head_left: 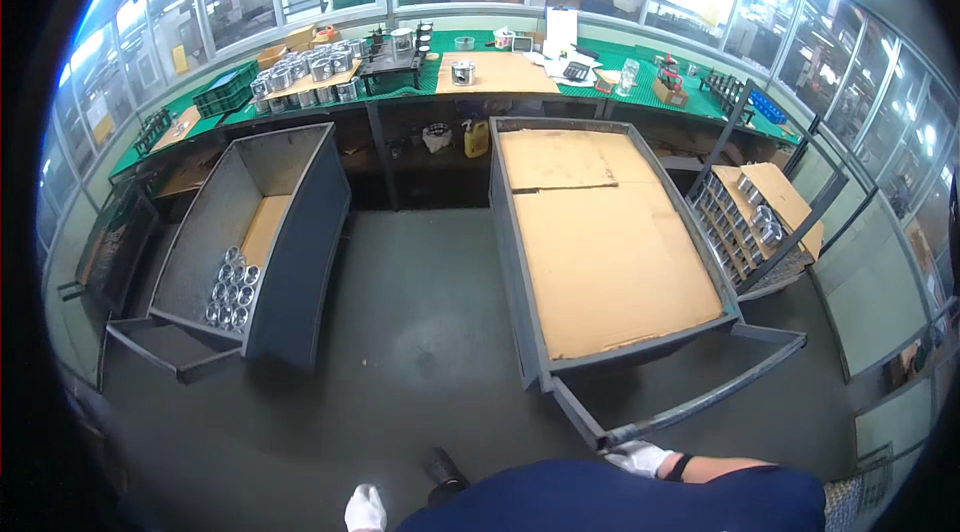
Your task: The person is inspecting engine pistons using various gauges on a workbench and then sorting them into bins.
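Observation:
My right hand (638,457), in a white glove with a black band at the wrist, is closed on the near corner of the handle (700,402) of a grey metal cart. Cardboard sheets (620,262) lie over the top of this cart (515,282). Low at the bottom edge, my left hand (365,509), also white-gloved, hangs apart from everything, its fingers curled and nothing visible in them. To the left stands a second metal cart (300,232), with several shiny metal pistons (233,290) at its near end on a cardboard base.
Along the windows runs a green-topped workbench (400,82) bearing many metal parts (310,67), a green crate (225,90) and a single piston (463,73) on cardboard. Stacked parts between cardboard layers (745,222) stand right of the covered cart. Grey floor (410,332) separates the carts.

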Demonstrator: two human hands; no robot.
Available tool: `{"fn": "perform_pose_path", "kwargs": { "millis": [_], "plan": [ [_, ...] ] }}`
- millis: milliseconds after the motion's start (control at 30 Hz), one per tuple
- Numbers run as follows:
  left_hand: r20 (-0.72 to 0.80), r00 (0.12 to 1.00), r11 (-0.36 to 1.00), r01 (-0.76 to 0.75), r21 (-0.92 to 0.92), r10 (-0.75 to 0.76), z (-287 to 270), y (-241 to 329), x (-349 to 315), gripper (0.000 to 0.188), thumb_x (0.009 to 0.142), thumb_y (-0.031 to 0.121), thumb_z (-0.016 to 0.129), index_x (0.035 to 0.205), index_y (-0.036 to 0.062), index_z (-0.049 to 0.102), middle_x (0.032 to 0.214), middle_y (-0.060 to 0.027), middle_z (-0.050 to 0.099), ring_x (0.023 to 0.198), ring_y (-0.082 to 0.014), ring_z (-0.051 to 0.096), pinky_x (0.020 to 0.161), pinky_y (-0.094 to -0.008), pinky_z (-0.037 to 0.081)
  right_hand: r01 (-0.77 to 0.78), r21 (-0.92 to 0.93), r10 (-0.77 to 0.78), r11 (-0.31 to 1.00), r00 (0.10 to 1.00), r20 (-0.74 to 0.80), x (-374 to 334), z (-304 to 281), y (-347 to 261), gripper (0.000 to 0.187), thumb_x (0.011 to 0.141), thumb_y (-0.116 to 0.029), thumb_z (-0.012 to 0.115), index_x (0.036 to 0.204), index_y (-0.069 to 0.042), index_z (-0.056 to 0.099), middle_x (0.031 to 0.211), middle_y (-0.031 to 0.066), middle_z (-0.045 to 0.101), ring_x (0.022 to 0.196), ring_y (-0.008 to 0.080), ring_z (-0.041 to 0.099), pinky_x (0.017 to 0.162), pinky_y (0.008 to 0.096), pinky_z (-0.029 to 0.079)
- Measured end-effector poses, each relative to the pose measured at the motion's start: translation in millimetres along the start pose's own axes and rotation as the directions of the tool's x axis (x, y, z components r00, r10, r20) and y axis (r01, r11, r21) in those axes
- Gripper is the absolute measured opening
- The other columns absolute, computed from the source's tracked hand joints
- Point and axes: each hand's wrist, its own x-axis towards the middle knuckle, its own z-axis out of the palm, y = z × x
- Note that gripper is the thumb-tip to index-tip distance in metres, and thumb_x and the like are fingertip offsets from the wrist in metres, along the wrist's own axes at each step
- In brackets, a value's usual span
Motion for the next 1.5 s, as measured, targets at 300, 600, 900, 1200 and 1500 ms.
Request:
{"fn": "perform_pose_path", "kwargs": {
  "millis": [300, 600, 900, 1200, 1500],
  "plan": [
    [0.007, 0.904, 0.901, -0.428, 0.070, 0.428, -121.9, 156.9, 245.7, 0.040, 0.092, 0.041, 0.049, 0.110, 0.0106, 0.068, 0.101, -0.0189, 0.069, 0.100, -0.0363, 0.065, 0.090, -0.0434, 0.050, -0.354, 0.022, 0.353, 0.935, 0.923, -0.156, 114.9, 52.2, -39.6, 0.052, 0.093, -0.050, 0.043, 0.129, -0.016, 0.058, 0.134, 0.0134, 0.057, 0.123, 0.0361, 0.053, 0.103, 0.0443, 0.041],
    [0.273, 0.745, 0.710, -0.664, 0.232, 0.608, -182.1, 323.4, 390.8, 0.047, 0.095, 0.045, 0.044, 0.112, 0.0079, 0.067, 0.103, -0.0168, 0.070, 0.102, -0.0349, 0.065, 0.091, -0.0409, 0.050, -0.449, 0.068, 0.454, 0.891, 0.884, -0.113, 319.4, -35.7, -46.3, 0.051, 0.093, -0.050, 0.044, 0.127, -0.016, 0.060, 0.132, 0.0133, 0.058, 0.122, 0.0356, 0.054, 0.103, 0.0437, 0.042],
    [0.130, 0.815, 0.792, -0.579, 0.194, 0.565, -278.3, 386.3, 568.6, 0.044, 0.094, 0.044, 0.045, 0.112, 0.0112, 0.069, 0.108, -0.0142, 0.069, 0.104, -0.0325, 0.065, 0.092, -0.0401, 0.050, -0.561, 0.056, 0.564, 0.826, 0.825, -0.042, 525.3, -154.6, -77.1, 0.050, 0.092, -0.049, 0.045, 0.126, -0.017, 0.062, 0.130, 0.0131, 0.060, 0.122, 0.0351, 0.055, 0.103, 0.0431, 0.043],
    [0.056, 0.785, 0.774, -0.617, 0.140, 0.616, -384.0, 498.5, 768.8, 0.042, 0.094, 0.042, 0.047, 0.108, 0.0096, 0.070, 0.105, -0.0163, 0.069, 0.102, -0.0347, 0.064, 0.090, -0.0423, 0.050, -0.707, 0.036, 0.706, 0.707, 0.707, 0.038, 715.5, -258.5, -140.6, 0.049, 0.092, -0.048, 0.045, 0.124, -0.017, 0.064, 0.128, 0.0130, 0.061, 0.121, 0.0346, 0.055, 0.102, 0.0424, 0.044],
    [-0.212, 0.735, 0.735, -0.672, -0.093, 0.644, -514.7, 591.3, 892.0, 0.033, 0.096, 0.034, 0.052, 0.104, 0.0070, 0.069, 0.102, -0.0178, 0.069, 0.098, -0.0363, 0.064, 0.086, -0.0435, 0.051, 0.047, -0.163, -0.124, 0.986, 0.851, -0.511, 827.3, -515.1, -375.9, 0.033, 0.087, -0.034, 0.059, 0.108, -0.010, 0.069, 0.106, 0.0161, 0.069, 0.102, 0.0361, 0.064, 0.093, 0.0439, 0.049]
  ]
}}
